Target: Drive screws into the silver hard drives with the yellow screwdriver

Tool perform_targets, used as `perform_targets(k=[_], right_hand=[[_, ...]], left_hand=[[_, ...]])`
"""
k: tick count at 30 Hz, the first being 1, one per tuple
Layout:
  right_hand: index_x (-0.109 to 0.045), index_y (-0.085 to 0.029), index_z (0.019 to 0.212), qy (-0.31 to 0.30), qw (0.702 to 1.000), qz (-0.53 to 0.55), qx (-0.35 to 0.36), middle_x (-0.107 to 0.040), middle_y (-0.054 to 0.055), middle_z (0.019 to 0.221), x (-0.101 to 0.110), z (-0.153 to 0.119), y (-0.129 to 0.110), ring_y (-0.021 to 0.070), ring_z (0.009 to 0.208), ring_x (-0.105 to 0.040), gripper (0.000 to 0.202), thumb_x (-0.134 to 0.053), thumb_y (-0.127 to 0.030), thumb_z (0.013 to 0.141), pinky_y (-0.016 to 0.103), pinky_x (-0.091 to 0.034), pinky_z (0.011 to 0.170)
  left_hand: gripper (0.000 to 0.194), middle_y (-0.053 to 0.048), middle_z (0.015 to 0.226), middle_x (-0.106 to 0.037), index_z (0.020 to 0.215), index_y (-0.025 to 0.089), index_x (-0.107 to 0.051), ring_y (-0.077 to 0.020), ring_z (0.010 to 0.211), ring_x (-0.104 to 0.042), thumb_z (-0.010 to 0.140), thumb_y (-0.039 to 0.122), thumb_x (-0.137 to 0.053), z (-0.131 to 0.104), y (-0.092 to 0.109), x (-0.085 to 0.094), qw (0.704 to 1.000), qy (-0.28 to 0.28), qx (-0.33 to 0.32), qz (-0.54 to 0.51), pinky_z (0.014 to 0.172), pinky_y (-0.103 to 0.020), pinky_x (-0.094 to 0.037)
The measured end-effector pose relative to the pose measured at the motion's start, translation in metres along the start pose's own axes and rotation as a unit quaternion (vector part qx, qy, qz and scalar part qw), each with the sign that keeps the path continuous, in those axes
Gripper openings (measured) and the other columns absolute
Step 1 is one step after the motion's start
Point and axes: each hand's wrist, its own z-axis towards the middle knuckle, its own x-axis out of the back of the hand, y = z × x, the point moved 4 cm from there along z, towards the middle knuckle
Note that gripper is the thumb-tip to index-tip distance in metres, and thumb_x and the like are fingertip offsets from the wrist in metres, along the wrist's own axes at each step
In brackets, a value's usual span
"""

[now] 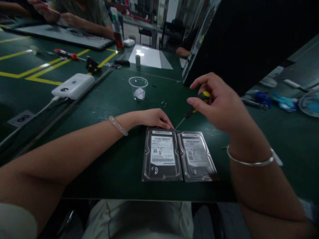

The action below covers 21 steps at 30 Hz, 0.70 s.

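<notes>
Two hard drives lie side by side on the green table, label side up: the left hard drive (161, 151) and the right hard drive (196, 154). At the top right corner of the left drive, my left hand (158, 118) has its fingertips pressed together; whatever they pinch is too small to make out. A screwdriver (190, 111) with a black and yellow handle slants down to that same corner, its tip beside my left fingertips. My right hand (219, 103) holds its handle, thumb and index finger raised apart while the other fingers are mostly hidden behind.
Small screws (163, 103) lie beyond the drives, near a clear plastic cup (138, 88) with white paper inside. A white power strip (73, 85) sits left, a red-black screwdriver (66, 54) farther back. A large black case (249, 43) stands right. Another person's hands (71, 20) work across the table.
</notes>
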Motion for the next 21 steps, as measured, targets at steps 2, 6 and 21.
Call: perform_targets(k=[2,6,21], right_hand=[[-0.063,-0.026,0.104,0.016,1.000,0.021,-0.011,-0.069,0.004,0.096,0.002,-0.001,0.002,0.0163,0.069,-0.057,0.026,-0.074,-0.032,0.082,0.033,-0.047,0.061],[-0.068,-0.023,0.107,0.010,0.999,0.042,-0.020,-0.071,0.002,0.095,0.006,-0.001,0.003,0.0128,0.063,-0.056,0.029,-0.075,-0.024,0.079,0.033,-0.048,0.062],[-0.068,-0.023,0.089,0.050,0.998,0.007,-0.028,-0.070,0.003,0.078,-0.013,-0.001,-0.006,0.0183,0.068,-0.063,0.021,-0.053,-0.036,0.096,0.034,-0.044,0.064]], left_hand=[[0.022,-0.002,0.101,-0.079,0.104,0.022,-0.079,-0.0133,0.087,-0.069,0.085,0.030,-0.070,0.000,0.001,0.000,1.000,0.001,-0.003,0.002,0.084,-0.025,-0.049],[0.023,-0.003,0.101,-0.079,0.104,0.022,-0.079,-0.0145,0.088,-0.069,0.085,0.029,-0.070,0.000,0.001,0.000,1.000,0.002,0.000,0.002,0.085,-0.026,-0.049],[0.025,-0.005,0.103,-0.078,0.106,0.021,-0.079,-0.0170,0.088,-0.069,0.084,0.031,-0.071,0.000,-0.001,0.001,1.000,0.006,0.003,0.005,0.087,-0.029,-0.050]])
